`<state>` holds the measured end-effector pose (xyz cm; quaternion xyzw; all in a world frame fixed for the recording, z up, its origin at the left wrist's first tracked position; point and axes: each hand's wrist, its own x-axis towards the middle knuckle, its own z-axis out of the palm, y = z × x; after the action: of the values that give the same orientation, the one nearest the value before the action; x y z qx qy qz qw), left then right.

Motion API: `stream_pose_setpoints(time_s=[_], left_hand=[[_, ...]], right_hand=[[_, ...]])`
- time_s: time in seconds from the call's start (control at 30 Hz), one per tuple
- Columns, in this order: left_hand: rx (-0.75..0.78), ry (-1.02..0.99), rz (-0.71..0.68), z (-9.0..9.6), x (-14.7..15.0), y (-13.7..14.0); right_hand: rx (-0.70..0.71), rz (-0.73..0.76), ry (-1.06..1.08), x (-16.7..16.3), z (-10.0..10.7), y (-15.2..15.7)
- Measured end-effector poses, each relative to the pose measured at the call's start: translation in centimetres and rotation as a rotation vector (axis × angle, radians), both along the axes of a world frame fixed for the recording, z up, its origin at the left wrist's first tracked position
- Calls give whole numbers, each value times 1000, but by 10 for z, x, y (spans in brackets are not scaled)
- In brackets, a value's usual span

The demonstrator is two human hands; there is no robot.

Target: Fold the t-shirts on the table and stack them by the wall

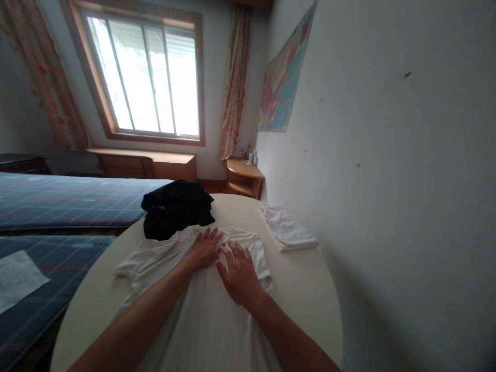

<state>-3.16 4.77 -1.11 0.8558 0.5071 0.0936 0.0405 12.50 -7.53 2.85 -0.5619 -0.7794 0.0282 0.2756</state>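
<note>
A white T-shirt [201, 315] lies spread over the round table, its collar end away from me and a sleeve out to the left. My left hand [207, 248] rests flat on the upper part of the shirt, fingers stretched out. Close beside it on the right, my right hand [238, 274] also lies on the cloth with its fingers apart. Neither hand grips anything. Beyond the shirt's upper left sits a heap of black clothing [178, 206]. A folded white garment [289, 230] lies at the table's right side.
The cream round table [93, 305] stands against the white wall [387, 206] on the right. To the left are mattresses with blue plaid covers [77, 201], a sheet of paper [19, 279] on the nearer one. A small corner shelf [244, 170] stands behind the table.
</note>
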Motion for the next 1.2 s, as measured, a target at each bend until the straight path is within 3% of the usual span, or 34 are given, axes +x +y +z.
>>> stream_pose_setpoints(time_s=[0.13, 0.27, 0.4, 0.63, 0.8, 1.07, 1.2], left_hand=[[1, 31, 6, 1, -1, 3], [12, 15, 37, -1, 2, 3], [22, -22, 61, 1, 7, -2], [4, -29, -6, 6, 10, -23], [-28, 1, 12, 9, 11, -22], [18, -35, 75, 14, 24, -21], [92, -125, 13, 21, 30, -37]], right_hand=[[23, 55, -74, -4, -15, -26], [24, 27, -163, 30, -27, -50], [-84, -12, -180, 61, -27, -61], [-276, 4, -167, 72, -12, -56], [-348, 39, -180, 75, -5, -50], [-342, 70, -96, 93, -4, -25], [-302, 141, 26, 102, -6, -21]])
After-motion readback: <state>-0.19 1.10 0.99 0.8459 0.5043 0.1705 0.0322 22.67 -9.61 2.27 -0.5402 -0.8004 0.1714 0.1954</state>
